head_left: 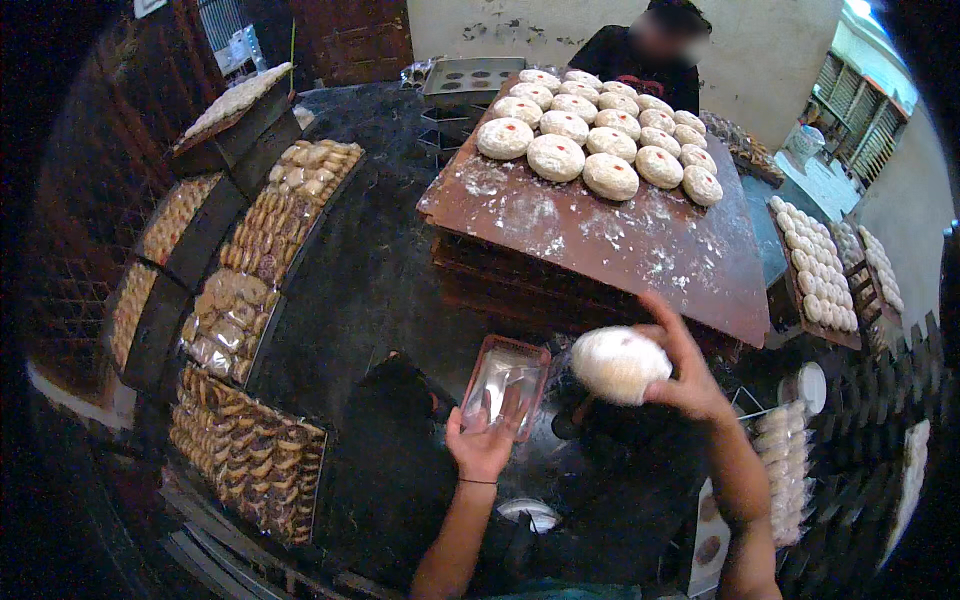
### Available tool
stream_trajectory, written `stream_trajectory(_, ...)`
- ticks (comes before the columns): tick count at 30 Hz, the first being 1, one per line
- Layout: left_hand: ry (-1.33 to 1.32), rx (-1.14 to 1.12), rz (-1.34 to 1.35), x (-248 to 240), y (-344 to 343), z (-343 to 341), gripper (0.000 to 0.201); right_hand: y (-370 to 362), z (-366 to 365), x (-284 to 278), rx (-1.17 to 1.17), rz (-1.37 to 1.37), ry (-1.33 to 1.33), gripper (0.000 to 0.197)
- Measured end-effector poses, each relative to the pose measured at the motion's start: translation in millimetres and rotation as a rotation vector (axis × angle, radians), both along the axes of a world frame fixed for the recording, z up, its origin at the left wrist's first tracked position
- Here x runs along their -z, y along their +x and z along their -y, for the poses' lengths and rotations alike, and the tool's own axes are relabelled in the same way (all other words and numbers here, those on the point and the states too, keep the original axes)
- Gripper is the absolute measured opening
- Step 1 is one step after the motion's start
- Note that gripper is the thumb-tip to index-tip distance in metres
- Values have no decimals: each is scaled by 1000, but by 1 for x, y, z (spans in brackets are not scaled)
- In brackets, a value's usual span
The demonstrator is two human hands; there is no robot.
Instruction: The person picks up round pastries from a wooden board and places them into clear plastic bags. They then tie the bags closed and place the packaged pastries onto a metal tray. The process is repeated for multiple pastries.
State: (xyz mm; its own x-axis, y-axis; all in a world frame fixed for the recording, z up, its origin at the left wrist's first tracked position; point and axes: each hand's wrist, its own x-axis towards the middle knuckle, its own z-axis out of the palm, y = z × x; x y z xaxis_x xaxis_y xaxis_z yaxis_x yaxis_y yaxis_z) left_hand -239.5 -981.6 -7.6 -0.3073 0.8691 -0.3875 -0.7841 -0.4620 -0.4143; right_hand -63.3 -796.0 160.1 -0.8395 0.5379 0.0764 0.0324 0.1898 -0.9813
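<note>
My right hand (690, 362) grips a large round white bun (622, 365), fingers curled round its right side. The bun is off the board, near its front edge, and slightly blurred. My left hand (484, 440) is palm up with fingers apart, holding nothing that I can make out. Its fingertips overlap the near end of a reddish-rimmed rectangular basket (545, 372) with clear plastic in it; whether they touch it I cannot tell. Rows of similar floury buns (610, 176), many with a red dot on top, sit on the brown board (560, 235) ahead.
Trays of wrapped pastries (250, 440) line the left side. At the right are a board of small white buns (822, 265) and packed white pieces (783, 450). A metal mould tray (470, 80) lies beyond the board. Another person (650, 60) is behind it.
</note>
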Motion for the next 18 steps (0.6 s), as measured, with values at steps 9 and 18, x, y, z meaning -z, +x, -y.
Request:
stream_trajectory(9, -64, -197, -351, -9, -21, 22, 48, -62, 62, 29, -57, 257, 245, 101)
stream_trajectory(18, -249, -254, -292, 33, -48, 27, 70, -117, 100, 91, 105, 223, 528, 84)
